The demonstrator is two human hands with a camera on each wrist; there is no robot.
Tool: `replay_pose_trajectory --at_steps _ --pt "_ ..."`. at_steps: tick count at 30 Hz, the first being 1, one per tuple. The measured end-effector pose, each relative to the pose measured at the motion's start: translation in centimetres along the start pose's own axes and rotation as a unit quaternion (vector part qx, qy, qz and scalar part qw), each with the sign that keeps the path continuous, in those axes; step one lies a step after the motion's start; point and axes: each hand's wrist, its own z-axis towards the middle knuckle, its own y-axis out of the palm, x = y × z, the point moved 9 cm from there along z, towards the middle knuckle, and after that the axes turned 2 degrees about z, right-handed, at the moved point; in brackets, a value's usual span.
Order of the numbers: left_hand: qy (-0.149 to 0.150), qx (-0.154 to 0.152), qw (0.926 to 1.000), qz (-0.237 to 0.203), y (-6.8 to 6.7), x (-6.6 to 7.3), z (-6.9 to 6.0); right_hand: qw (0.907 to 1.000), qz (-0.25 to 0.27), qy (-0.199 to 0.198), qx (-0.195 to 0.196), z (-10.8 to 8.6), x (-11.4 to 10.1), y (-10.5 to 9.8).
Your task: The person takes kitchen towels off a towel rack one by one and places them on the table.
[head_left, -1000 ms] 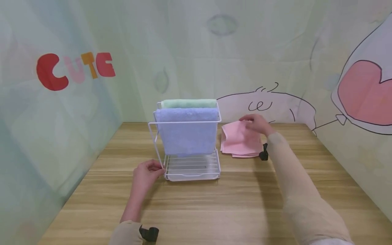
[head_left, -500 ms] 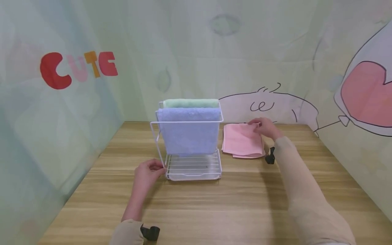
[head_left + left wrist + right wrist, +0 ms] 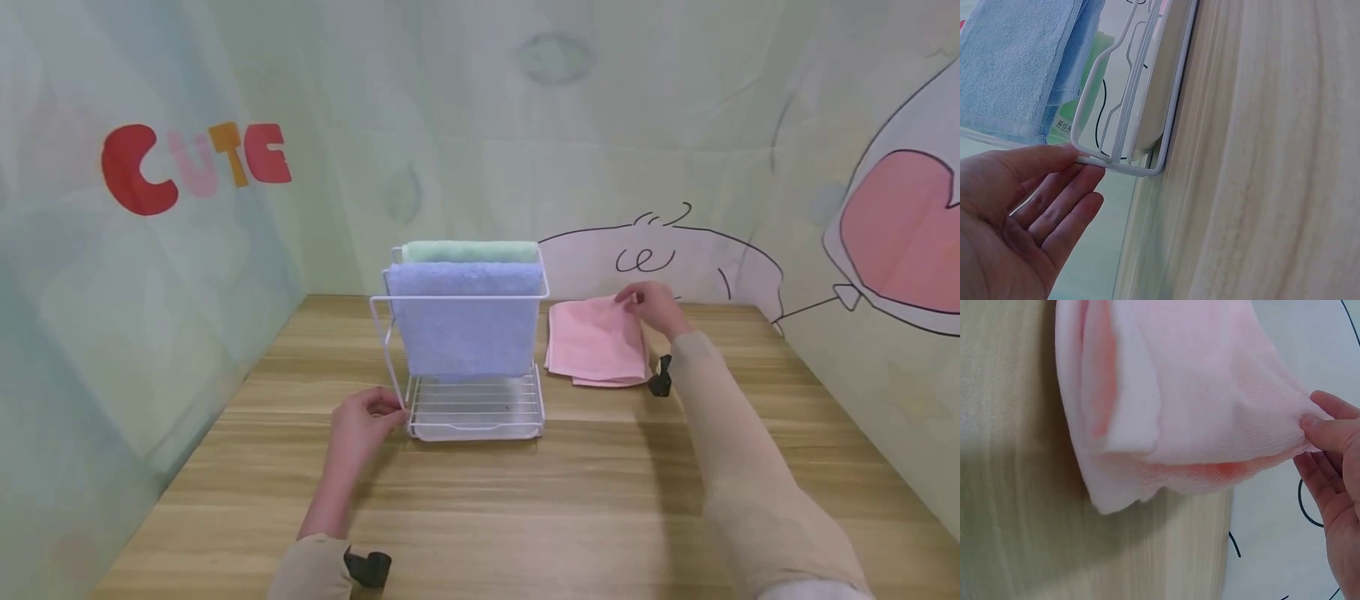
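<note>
A white wire rack stands on the table with a blue towel draped over a front bar and a green towel on the bar behind. At its lower left side, my left hand pinches the frame wire between thumb and fingers, as the left wrist view also shows. To the rack's right lies a folded pink towel. My right hand pinches its far right corner; in the right wrist view that corner of the pink towel is raised, with the folded layers hanging from it.
Under the rack's wires sits a pale tray. The wooden table reaches back to a printed cloth backdrop behind and at both sides. Black wrist mounts are on both sleeves.
The pink towel's left side, bent up a second ago, now lies flatter. My right hand shifted right a little and now raises the far right corner. My left hand stays on the rack.
</note>
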Motion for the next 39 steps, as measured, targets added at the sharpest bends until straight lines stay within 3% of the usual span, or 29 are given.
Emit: replay_pose_trajectory --at_steps 8,13,22,28,39 --pt "0.002 0.002 1.0 -0.004 0.1 0.1 -0.1 1.0 -0.001 0.006 0.006 0.1 -0.4 0.1" --pt "0.003 0.003 1.0 -0.005 0.0 0.2 0.0 0.9997 0.002 0.026 0.003 -0.5 0.9 1.0" --pt "-0.002 -0.001 0.9999 -0.01 0.3 0.0 0.0 0.9965 0.032 0.067 0.038 -1.7 2.5 1.6" --pt "-0.003 0.0 0.9999 -0.012 0.3 0.0 -0.1 0.9946 0.057 0.087 0.002 -2.1 3.0 2.2" --pt "-0.005 0.004 1.0 -0.004 0.0 0.0 -0.1 0.9947 0.056 0.076 -0.04 -2.2 4.2 2.8"
